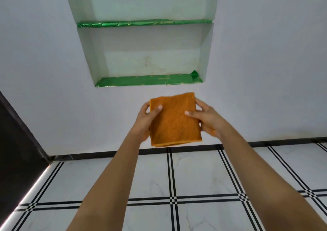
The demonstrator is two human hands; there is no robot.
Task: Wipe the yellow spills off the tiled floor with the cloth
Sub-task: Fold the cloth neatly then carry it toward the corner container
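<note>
A folded orange cloth [174,120] is held up in the air in front of the white wall, well above the floor. My left hand [146,121] grips its left edge, thumb on the front face. My right hand [206,119] grips its right edge the same way. The white tiled floor [198,174] with black double lines spreads below my arms. No yellow spill shows on the visible tiles; my forearms cover part of the floor.
A recessed wall niche [146,54] with two green foil-lined shelves sits above the cloth. A dark door or panel [16,135] stands at the left. A black skirting strip [92,155] runs along the wall base.
</note>
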